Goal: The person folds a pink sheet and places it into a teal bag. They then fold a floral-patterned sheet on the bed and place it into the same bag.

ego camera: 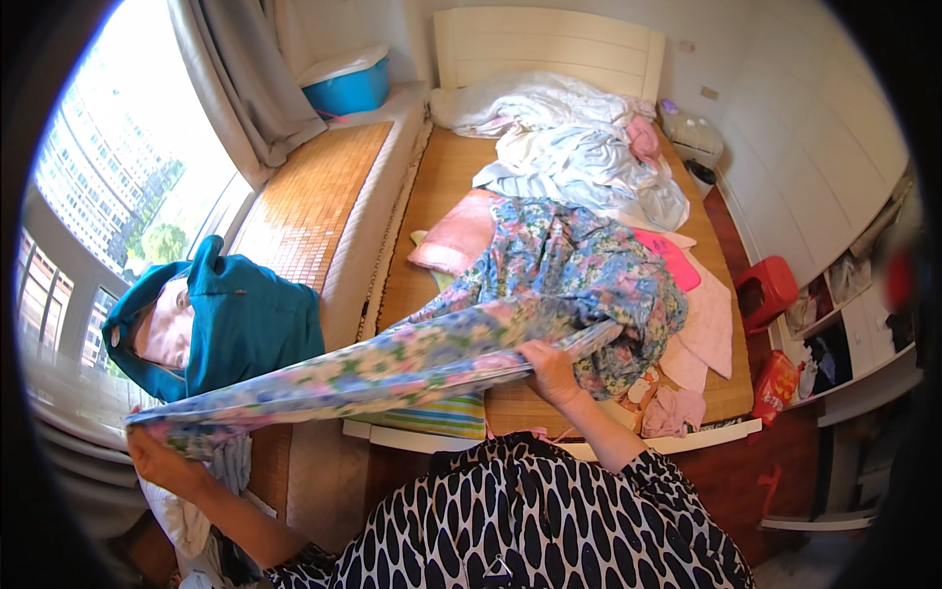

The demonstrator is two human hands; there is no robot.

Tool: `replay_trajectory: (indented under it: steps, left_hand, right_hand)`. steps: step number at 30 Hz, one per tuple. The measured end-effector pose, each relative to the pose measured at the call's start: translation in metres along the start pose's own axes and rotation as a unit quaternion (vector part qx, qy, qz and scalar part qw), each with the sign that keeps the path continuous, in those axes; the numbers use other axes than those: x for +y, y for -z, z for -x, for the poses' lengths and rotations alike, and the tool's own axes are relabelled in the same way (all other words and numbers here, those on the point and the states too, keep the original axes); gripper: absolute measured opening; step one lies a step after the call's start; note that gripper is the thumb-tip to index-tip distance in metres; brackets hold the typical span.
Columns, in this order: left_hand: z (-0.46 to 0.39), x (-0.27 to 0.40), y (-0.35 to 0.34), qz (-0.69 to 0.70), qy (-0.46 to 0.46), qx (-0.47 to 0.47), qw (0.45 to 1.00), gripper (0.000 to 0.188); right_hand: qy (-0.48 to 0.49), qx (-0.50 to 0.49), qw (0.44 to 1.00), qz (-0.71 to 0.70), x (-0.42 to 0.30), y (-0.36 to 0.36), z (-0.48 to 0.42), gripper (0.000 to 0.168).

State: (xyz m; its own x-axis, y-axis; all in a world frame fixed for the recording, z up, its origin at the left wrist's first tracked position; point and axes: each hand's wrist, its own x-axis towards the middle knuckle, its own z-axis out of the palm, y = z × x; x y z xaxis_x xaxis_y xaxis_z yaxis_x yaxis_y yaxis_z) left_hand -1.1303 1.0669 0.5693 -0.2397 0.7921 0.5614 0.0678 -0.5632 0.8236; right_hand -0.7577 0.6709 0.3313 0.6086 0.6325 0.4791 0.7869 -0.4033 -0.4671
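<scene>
A blue floral cloth (412, 353) is stretched between my two hands. At the far left, my left hand (165, 460) grips one end of it near the window side. My right hand (550, 372) holds its edge above the foot of the bed. The rest of the floral cloth lies bunched in folds on the bamboo mat (449, 158) covering the bed. Beyond it are a pink pillow (456, 232) and a rumpled pale blue and white quilt (581, 166). Bright pink cloth (670, 259) and light pink cloth (710, 316) lie to its right.
A teal garment with pink lining (250, 316) sits on the window ledge at left. Farther back stands a blue storage box (349, 87). To the right are a red plastic stool (767, 291), a red bag (774, 383) and open shelves. A striped cushion (434, 416) lies at the bed's foot.
</scene>
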Motion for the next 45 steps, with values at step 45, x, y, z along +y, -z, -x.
replay_trajectory:
  steps: [45]
  left_hand:
    - [0.328, 0.041, -0.182, 0.11, 0.042, -0.836, 0.536, 0.052]
  right_hand:
    - [-0.154, -0.093, 0.979, -0.097, -0.077, 0.091, -0.016, 0.017]
